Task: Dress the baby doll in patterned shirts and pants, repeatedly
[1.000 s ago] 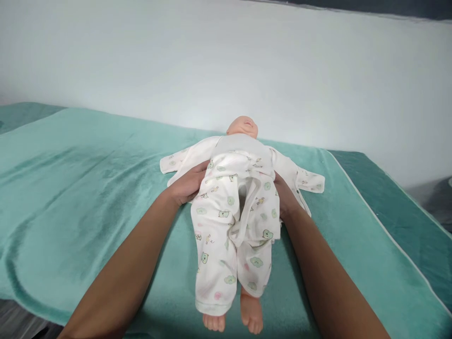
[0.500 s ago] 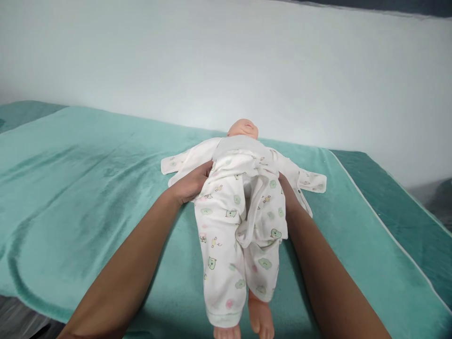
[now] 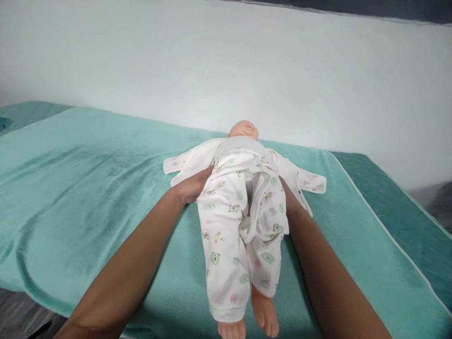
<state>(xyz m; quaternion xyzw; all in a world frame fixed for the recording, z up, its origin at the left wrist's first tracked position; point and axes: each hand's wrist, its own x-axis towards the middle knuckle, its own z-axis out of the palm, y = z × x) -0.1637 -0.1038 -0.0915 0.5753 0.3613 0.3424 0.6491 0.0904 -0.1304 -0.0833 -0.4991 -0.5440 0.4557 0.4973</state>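
Observation:
A baby doll [image 3: 243, 128] lies on its back, its bare feet toward me. It wears white printed baby pants [image 3: 226, 245] and a white long-sleeved top [image 3: 201, 155], spread out to both sides. A loose white-edged flap of cloth [image 3: 259, 212] hangs over the front of the pants. My left hand [image 3: 197, 184] is closed at the left side of the pants' waist, its fingertips out of sight behind the cloth. At the opposite hip, my right hand [image 3: 287, 193] reaches in beside the pants; its fingers are hidden behind doll and cloth.
A light green blanket [image 3: 88, 188] with soft creases covers the surface under the doll. Darker green cloth [image 3: 384, 202] shows along the right side. A plain white wall [image 3: 226, 61] rises right behind the doll's head. Dark floor [image 3: 17, 313] shows at the lower left.
The doll's legs and the pants have shifted slightly to the right in view. My left hand's fingers have slid farther behind the waist. The right hand looks almost unchanged.

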